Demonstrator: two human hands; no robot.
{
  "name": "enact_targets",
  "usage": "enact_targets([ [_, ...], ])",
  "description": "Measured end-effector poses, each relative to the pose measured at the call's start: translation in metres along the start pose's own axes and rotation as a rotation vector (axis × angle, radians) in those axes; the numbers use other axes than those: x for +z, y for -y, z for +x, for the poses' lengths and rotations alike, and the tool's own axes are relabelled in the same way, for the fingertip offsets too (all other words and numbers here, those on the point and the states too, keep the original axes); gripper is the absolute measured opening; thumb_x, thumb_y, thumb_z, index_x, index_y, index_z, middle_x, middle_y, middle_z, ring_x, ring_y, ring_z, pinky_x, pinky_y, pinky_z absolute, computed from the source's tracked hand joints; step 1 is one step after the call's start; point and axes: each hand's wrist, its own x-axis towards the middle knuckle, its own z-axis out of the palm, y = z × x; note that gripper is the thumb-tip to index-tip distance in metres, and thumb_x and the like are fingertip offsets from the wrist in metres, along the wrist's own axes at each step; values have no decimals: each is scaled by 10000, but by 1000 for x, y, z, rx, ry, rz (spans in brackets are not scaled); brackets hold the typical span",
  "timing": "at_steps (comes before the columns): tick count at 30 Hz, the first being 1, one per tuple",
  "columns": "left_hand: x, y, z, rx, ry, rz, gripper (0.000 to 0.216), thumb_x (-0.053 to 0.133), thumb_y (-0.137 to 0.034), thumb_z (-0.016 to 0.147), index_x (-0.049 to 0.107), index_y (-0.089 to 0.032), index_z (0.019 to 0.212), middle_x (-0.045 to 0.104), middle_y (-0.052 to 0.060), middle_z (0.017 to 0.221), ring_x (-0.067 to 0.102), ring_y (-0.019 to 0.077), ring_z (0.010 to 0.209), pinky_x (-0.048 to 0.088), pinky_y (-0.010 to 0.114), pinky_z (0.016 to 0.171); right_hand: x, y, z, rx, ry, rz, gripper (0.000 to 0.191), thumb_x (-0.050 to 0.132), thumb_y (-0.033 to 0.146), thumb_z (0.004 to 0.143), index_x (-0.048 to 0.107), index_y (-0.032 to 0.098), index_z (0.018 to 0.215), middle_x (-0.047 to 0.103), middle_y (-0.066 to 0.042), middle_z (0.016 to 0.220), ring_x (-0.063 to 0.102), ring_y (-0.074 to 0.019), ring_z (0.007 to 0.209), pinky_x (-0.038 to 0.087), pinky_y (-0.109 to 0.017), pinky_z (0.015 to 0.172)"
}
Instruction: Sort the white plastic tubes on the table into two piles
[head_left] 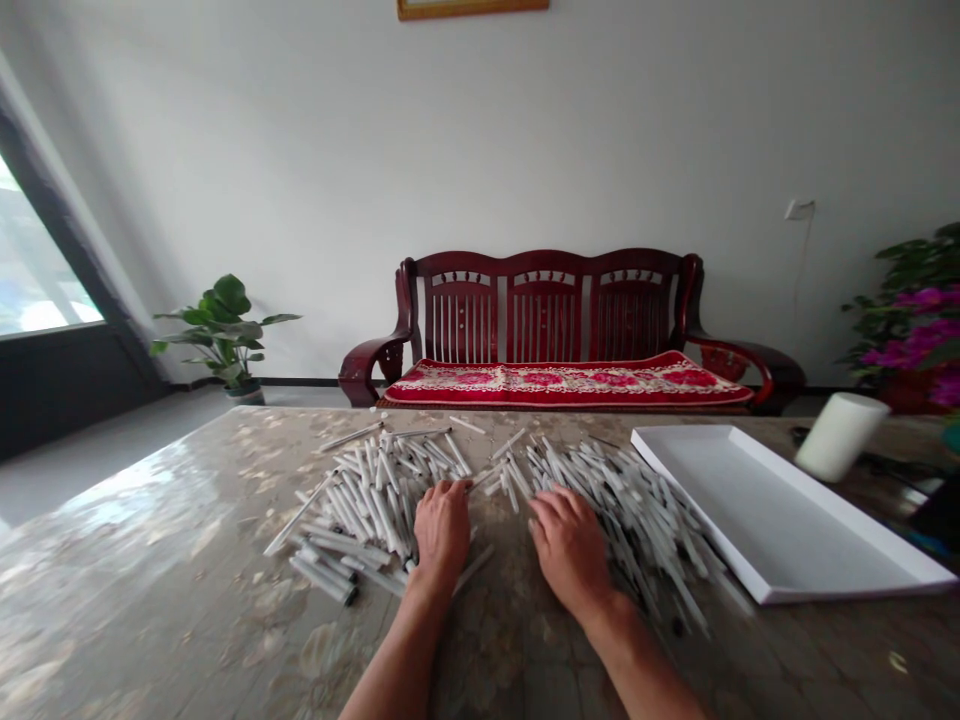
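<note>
Two heaps of thin white pen-like tubes lie on a patterned table point(165, 590). My left hand point(441, 530) rests palm down at the right edge of the left heap point(375, 495), fingers bent onto the tubes. My right hand point(568, 545) lies palm down on the left edge of the right heap point(622, 500), fingers curled over several tubes. Whether either hand grips a tube is hidden under the fingers.
A shallow white tray point(780, 520) lies on the table to the right, with a white cup point(840, 435) behind it. Beyond the table stands a dark wooden bench point(555, 320) with a red cushion. Potted plants point(221, 335) flank the room.
</note>
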Motion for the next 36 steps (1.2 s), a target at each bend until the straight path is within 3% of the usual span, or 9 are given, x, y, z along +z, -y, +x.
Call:
enact_targets([
  [2, 2, -1, -3, 57, -63, -146, 311, 447, -214, 937, 705, -247, 1107, 699, 64, 1033, 630, 211, 992, 457, 302, 838, -4, -6, 3, 94, -92, 105, 274, 439, 227, 938, 684, 203, 1060, 709, -99, 1066, 616, -241, 1051, 451, -397, 952],
  [5, 4, -7, -8, 175, -104, -324, 269, 461, -232, 944, 705, -252, 1054, 685, 43, 1012, 635, 186, 975, 478, 278, 842, -12, -14, 7, 326, -175, 308, 346, 361, 365, 970, 646, 194, 1066, 722, -81, 942, 666, -218, 873, 503, -337, 776],
  [9, 6, -17, -15, 346, -79, -405, 248, 474, -227, 945, 710, -261, 1016, 683, 38, 967, 638, 171, 931, 497, 272, 827, -23, -23, 10, 452, -138, 475, 394, 368, 517, 939, 619, 218, 881, 660, -29, 672, 634, -202, 637, 480, -304, 608],
  [12, 4, -25, -18, 434, -60, -338, 226, 504, -238, 945, 708, -260, 1039, 692, 46, 958, 631, 183, 928, 495, 291, 820, -28, -23, 12, 501, -145, 586, 369, 460, 564, 867, 580, 234, 756, 628, -20, 593, 617, -201, 572, 488, -301, 558],
  [16, -1, -32, -21, 487, -79, -111, 180, 622, -327, 900, 712, -296, 1052, 707, 43, 965, 605, 219, 934, 455, 347, 824, -28, -16, 12, 589, -118, 810, 367, 547, 589, 802, 589, 228, 749, 661, -28, 621, 637, -196, 553, 507, -289, 511],
  [20, 0, -33, -22, 477, -109, -37, 157, 588, -367, 920, 719, -283, 947, 693, 33, 909, 589, 206, 886, 427, 332, 795, -22, -13, 9, 667, -38, 953, 395, 593, 598, 775, 603, 204, 787, 666, -17, 644, 633, -177, 534, 382, -214, 360],
  [24, 5, -32, -21, 472, -89, -22, 157, 558, -331, 940, 694, -254, 924, 684, 28, 904, 580, 199, 864, 427, 310, 785, -19, -19, 8, 752, -30, 988, 431, 638, 616, 736, 591, 188, 741, 630, -3, 585, 583, -144, 468, 332, -185, 321],
  [28, 7, -34, -22, 481, -66, 15, 171, 522, -319, 958, 675, -249, 929, 691, 26, 899, 584, 207, 856, 419, 315, 769, -22, -20, 7, 763, 38, 951, 466, 563, 653, 788, 589, 194, 718, 618, -8, 570, 567, -141, 442, 322, -188, 311],
  [36, 6, -33, -19, 494, -32, 7, 137, 550, -308, 944, 677, -258, 955, 700, 21, 896, 600, 206, 862, 419, 299, 744, -21, -26, 6, 514, 6, 684, 331, 558, 530, 816, 583, 225, 691, 616, 0, 550, 586, -164, 467, 445, -249, 434],
])
